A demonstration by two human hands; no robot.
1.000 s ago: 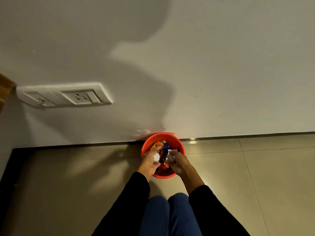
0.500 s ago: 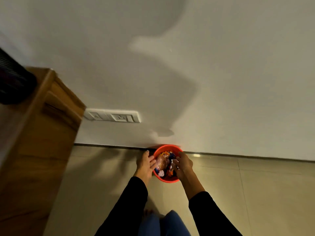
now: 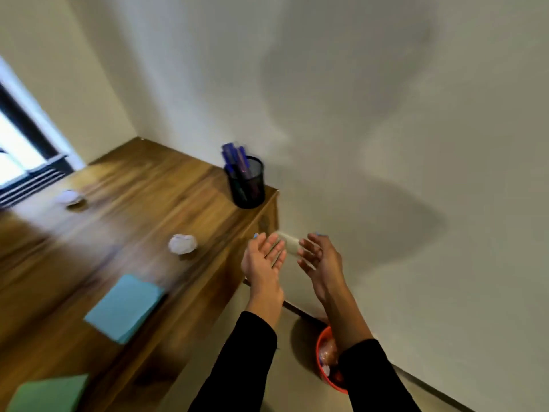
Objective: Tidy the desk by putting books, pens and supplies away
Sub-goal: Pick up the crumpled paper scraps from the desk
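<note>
My left hand [image 3: 263, 258] and my right hand [image 3: 319, 257] are raised in the air beside the right end of the wooden desk [image 3: 133, 221], palms facing each other, fingers relaxed, both holding nothing. On the desk lie two crumpled paper balls [image 3: 182, 244] [image 3: 71, 197], a light blue notepad [image 3: 124, 307] and a green pad [image 3: 47, 392] at the near left. A black mesh pen holder [image 3: 248, 184] with blue pens stands at the desk's far right corner. The red bin [image 3: 322, 365], full of wrappers and paper, sits on the floor below my right arm.
A white wall rises behind the desk and bin. A wall socket plate [image 3: 289, 243] shows between my hands. A bright window [image 3: 17, 150] with a dark frame is at the far left. Tiled floor [image 3: 267, 382] lies beside the desk.
Both hands have left the red bin and risen to desk height, now holding nothing. The view has swung up and left, bringing the desk top into sight.
</note>
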